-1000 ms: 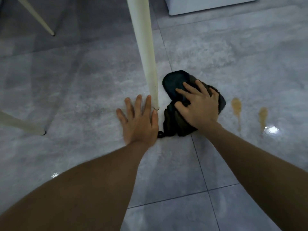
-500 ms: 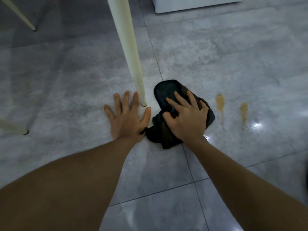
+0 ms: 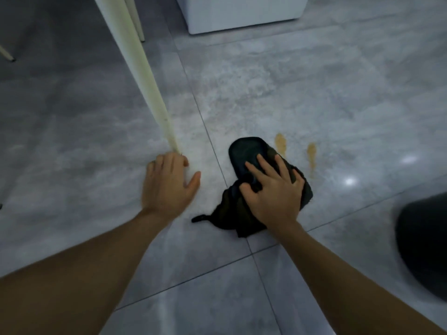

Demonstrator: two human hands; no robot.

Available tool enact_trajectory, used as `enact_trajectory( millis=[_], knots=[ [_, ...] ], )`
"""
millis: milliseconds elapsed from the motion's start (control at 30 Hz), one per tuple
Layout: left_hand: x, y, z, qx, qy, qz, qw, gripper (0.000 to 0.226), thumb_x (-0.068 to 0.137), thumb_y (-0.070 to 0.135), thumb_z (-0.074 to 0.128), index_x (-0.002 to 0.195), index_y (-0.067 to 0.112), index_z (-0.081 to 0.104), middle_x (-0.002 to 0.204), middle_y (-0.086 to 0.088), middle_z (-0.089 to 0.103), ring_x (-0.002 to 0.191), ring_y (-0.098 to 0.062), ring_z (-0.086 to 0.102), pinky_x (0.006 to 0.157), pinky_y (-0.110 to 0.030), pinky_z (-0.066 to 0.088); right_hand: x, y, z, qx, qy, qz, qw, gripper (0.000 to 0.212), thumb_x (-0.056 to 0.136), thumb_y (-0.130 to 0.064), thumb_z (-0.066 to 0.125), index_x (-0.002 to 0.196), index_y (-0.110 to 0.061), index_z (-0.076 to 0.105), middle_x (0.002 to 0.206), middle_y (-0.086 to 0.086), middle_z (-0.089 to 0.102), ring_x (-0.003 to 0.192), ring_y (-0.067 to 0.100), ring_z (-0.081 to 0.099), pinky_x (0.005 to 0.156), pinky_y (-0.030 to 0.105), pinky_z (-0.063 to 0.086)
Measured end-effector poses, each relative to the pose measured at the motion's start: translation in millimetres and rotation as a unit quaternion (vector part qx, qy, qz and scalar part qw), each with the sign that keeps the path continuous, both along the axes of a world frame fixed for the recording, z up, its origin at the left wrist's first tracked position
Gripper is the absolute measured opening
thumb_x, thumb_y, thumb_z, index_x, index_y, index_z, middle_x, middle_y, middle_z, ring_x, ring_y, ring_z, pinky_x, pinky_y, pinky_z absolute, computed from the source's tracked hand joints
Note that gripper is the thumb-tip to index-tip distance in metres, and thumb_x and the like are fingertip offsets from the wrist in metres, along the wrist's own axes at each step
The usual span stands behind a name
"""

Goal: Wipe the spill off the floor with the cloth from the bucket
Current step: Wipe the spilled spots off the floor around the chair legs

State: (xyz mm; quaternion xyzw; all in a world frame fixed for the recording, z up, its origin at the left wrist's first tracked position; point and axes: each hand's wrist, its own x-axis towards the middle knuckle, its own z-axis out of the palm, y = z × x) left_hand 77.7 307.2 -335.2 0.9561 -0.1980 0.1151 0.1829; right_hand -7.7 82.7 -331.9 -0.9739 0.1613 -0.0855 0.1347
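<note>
A dark, crumpled cloth [image 3: 244, 153] lies on the grey tiled floor [image 3: 290, 93]. My right hand [image 3: 273, 192] presses flat on it with fingers spread. Two yellowish spill marks sit just right of the cloth's far end: one spill patch [image 3: 280, 143] close to the cloth and a second spill streak [image 3: 311, 155] further right. My left hand [image 3: 169, 182] rests on the floor left of the cloth, fingers curled by the foot of a white table leg [image 3: 142, 76], holding nothing.
A white cabinet base [image 3: 242, 13] stands at the far side. A dark rounded object [image 3: 425, 245], blurred, sits at the right edge. Another thin white leg [image 3: 7, 55] shows at far left. Bright light reflections [image 3: 349, 181] glint on the tiles near the spill.
My right hand has slid the cloth to the right, away from the table leg and close to the spill marks. My left hand's fingers have curled in. The view shifted, bringing the dark object into sight.
</note>
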Motion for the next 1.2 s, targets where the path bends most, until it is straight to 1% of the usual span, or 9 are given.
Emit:
enact_trajectory(
  millis=[100, 233, 367, 467, 567, 767, 867, 1033, 1200],
  knots=[
    [-7.1, -24.1, -2.9, -0.012, 0.016, -0.133, 0.991, 0.022, 0.097, 0.022, 0.057, 0.114, 0.009, 0.060, 0.110, -0.008, 0.061, 0.099, -0.028, 0.055, 0.084, -0.038, 0.043, 23.2, 5.5, 1.6, 0.012, 0.027, -0.032, 0.999, 0.051, 0.084, -0.064, 0.047, 0.130, -0.049, 0.062, 0.152, -0.014, 0.049, 0.150, 0.021, 0.029, 0.116, 0.056, 0.018],
    [9.2, -73.0, -2.4, -0.057, 0.097, -0.068, 0.991, 0.035, 0.102, 0.017, 0.050, 0.133, 0.001, 0.055, 0.133, -0.016, 0.053, 0.125, -0.032, 0.047, 0.103, -0.047, 0.044, -14.8, -0.2, -4.3, -0.002, -0.027, 0.012, 1.000, 0.047, 0.085, -0.058, 0.053, 0.127, -0.044, 0.067, 0.146, -0.011, 0.056, 0.146, 0.024, 0.039, 0.114, 0.056, 0.024],
    [20.9, -107.9, 5.4, 0.045, 0.216, -0.014, 0.975, 0.070, 0.102, 0.057, 0.033, 0.160, 0.021, 0.017, 0.168, -0.008, 0.010, 0.155, -0.031, 0.000, 0.125, -0.047, 0.001, -55.2, -37.4, -5.4, -0.020, -0.011, -0.040, 0.999, 0.051, 0.084, -0.060, 0.051, 0.130, -0.044, 0.065, 0.148, -0.011, 0.054, 0.146, 0.024, 0.038, 0.113, 0.058, 0.026],
    [8.5, -118.3, 0.9, 0.103, 0.210, 0.027, 0.972, 0.086, 0.093, 0.079, 0.016, 0.161, 0.030, -0.002, 0.169, -0.001, -0.009, 0.153, -0.031, -0.018, 0.121, -0.055, -0.012, -28.5, -61.4, 1.5, -0.007, 0.011, -0.107, 0.994, 0.055, 0.082, -0.064, 0.045, 0.130, -0.046, 0.064, 0.150, -0.012, 0.052, 0.148, 0.022, 0.033, 0.114, 0.057, 0.024],
    [8.9, -129.4, -3.1, 0.134, 0.193, 0.063, 0.970, 0.091, 0.086, 0.086, 0.007, 0.160, 0.034, -0.005, 0.170, -0.002, -0.004, 0.153, -0.037, -0.015, 0.116, -0.067, -0.011, 23.3, -57.2, 3.6, -0.001, 0.036, -0.127, 0.991, 0.056, 0.083, -0.066, 0.044, 0.133, -0.049, 0.060, 0.154, -0.013, 0.047, 0.151, 0.022, 0.026, 0.115, 0.057, 0.020],
    [11.8, -133.4, -1.4, 0.134, 0.183, 0.069, 0.971, 0.084, 0.089, 0.082, 0.007, 0.160, 0.037, -0.002, 0.169, -0.004, 0.006, 0.153, -0.040, -0.009, 0.113, -0.073, -0.006, -9.4, -58.3, -5.1, -0.007, -0.022, -0.040, 0.999, 0.050, 0.084, -0.059, 0.048, 0.128, -0.044, 0.067, 0.146, -0.012, 0.056, 0.146, 0.022, 0.038, 0.114, 0.056, 0.025],
    [9.8, -131.0, 1.2, 0.138, 0.181, 0.069, 0.971, 0.086, 0.088, 0.083, 0.007, 0.160, 0.036, -0.001, 0.168, -0.004, 0.006, 0.153, -0.040, -0.009, 0.113, -0.073, -0.005, -19.0, -83.2, -1.3, -0.002, 0.000, -0.103, 0.995, 0.053, 0.082, -0.062, 0.045, 0.128, -0.046, 0.066, 0.148, -0.013, 0.054, 0.147, 0.020, 0.035, 0.115, 0.056, 0.024],
    [14.1, -133.3, -3.0, 0.147, 0.183, 0.067, 0.970, 0.086, 0.087, 0.084, 0.001, 0.159, 0.038, -0.008, 0.169, 0.001, -0.007, 0.152, -0.039, -0.016, 0.111, -0.074, -0.009, 64.2, -112.5, 7.4, 0.013, 0.041, -0.189, 0.981, 0.060, 0.082, -0.069, 0.041, 0.134, -0.047, 0.060, 0.154, -0.014, 0.046, 0.150, 0.021, 0.026, 0.115, 0.058, 0.021],
    [17.1, -131.0, -5.3, 0.153, 0.179, 0.053, 0.970, 0.066, 0.098, 0.063, 0.000, 0.158, 0.038, -0.013, 0.169, 0.003, -0.014, 0.152, -0.037, -0.018, 0.111, -0.075, -0.006, 71.0, -80.4, 2.8, 0.014, 0.019, -0.088, 0.996, 0.055, 0.082, -0.064, 0.043, 0.131, -0.047, 0.063, 0.150, -0.012, 0.052, 0.148, 0.023, 0.032, 0.114, 0.056, 0.022]
  ],
)
